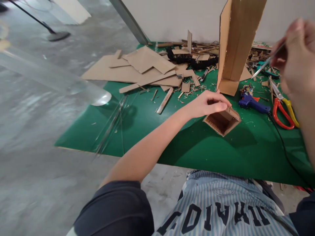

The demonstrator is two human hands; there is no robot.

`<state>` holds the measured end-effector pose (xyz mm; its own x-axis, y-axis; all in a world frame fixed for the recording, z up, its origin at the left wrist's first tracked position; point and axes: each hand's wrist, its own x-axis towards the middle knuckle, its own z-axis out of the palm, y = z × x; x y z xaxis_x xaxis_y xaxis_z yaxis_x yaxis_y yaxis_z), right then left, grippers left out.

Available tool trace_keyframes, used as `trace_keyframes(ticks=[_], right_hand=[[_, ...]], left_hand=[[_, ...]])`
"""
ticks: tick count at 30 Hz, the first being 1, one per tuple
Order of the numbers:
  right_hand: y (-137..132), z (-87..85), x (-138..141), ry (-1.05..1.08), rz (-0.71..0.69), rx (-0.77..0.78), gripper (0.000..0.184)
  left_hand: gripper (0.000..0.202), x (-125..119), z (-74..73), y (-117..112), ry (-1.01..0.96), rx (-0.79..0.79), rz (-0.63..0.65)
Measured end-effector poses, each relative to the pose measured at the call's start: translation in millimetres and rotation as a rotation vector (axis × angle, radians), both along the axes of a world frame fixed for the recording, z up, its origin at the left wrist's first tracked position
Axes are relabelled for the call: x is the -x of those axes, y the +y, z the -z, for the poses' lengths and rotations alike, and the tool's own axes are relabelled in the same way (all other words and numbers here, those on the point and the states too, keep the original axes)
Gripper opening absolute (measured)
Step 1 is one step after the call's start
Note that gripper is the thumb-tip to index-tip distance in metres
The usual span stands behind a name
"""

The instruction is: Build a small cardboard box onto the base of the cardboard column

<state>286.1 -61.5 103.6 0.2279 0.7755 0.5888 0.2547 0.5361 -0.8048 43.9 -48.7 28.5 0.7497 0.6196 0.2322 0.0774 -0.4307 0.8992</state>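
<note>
My left hand (209,104) is closed on the top edge of a small open cardboard box (231,118), fingers over its wall. The box is tilted, with its hollow inside facing me. Up at the right, my right hand (292,55) grips a slim, pointed metal tool (267,63), tip down and to the left; motion blur hides its exact kind. Behind the small box stands a tall cardboard piece (242,42) with folded walls. A blue glue gun (254,104) lies to the right of the box, beside scissors (283,113) with red and yellow handles.
Flat cardboard sheets (145,60) and many scraps cover the back of the green tabletop (152,141). A black cord (283,144) runs from the glue gun towards the front right edge. Thin clear strips (110,127) lie at the left, near a blurred translucent object (98,95).
</note>
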Motion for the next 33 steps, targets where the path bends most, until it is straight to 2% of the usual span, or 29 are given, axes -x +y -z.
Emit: trace_keyframes(ticks=[1, 3, 5, 7, 9, 11, 12, 14, 18, 21, 24, 26, 29, 33], right_hand=[[0.7, -4.8, -7.8, 0.021, 0.042, -0.057, 0.034], [-2.3, -13.7, -19.5, -0.021, 0.1, -0.029, 0.029], [-9.0, -19.3, -23.8, -0.206, 0.06, 0.187, 0.024], [-16.1, -19.4, -20.8, -0.529, -0.131, 0.465, 0.022], [-21.2, -13.7, -12.8, -0.871, -0.428, 0.7, 0.021], [-24.0, -4.2, -2.8, -1.099, -0.666, 0.812, 0.024], [-24.8, 0.9, 2.1, -1.167, -0.715, 0.807, 0.024], [-26.0, 9.9, 10.3, -1.255, -0.7, 0.717, 0.022], [-29.7, 18.4, 21.1, -1.198, -0.499, 0.485, 0.027], [-34.1, 20.8, 27.8, -1.155, -0.298, 0.333, 0.028], [-37.6, 26.0, 34.1, -1.229, -0.223, 0.244, 0.022], [-38.2, 30.8, 36.9, -1.277, -0.229, 0.216, 0.018], [-36.6, 36.3, 37.8, -1.283, -0.224, 0.195, 0.024], [-33.6, 34.0, 33.2, -1.268, -0.203, 0.214, 0.023]], left_hand=[[0.051, -0.6, 2.1, 1.7, -0.058, 0.07, -0.036], [0.061, -0.4, 6.8, 7.0, -0.218, 0.211, -0.139], [0.075, 2.5, 11.1, 13.1, -0.345, 0.295, -0.202], [0.084, 7.8, 14.1, 17.7, -0.368, 0.298, -0.202], [0.085, 13.2, 15.6, 19.4, -0.309, 0.26, -0.218], [0.083, 16.7, 15.8, 18.7, -0.271, 0.254, -0.231], [0.081, 17.5, 15.7, 17.9, -0.269, 0.274, -0.225], [0.08, 17.3, 15.4, 16.0, -0.272, 0.3, -0.205], [0.078, 14.5, 13.5, 12.2, -0.267, 0.311, -0.19], [0.079, 12.5, 10.6, 9.5, -0.331, 0.447, -0.178], [0.076, 11.7, 10.0, 8.8, -0.364, 0.518, -0.187], [0.078, 12.1, 12.5, 10.0, -0.339, 0.477, -0.197], [0.086, 13.5, 19.2, 13.4, -0.273, 0.335, -0.194], [0.087, 13.2, 22.1, 13.9, -0.241, 0.252, -0.194]])
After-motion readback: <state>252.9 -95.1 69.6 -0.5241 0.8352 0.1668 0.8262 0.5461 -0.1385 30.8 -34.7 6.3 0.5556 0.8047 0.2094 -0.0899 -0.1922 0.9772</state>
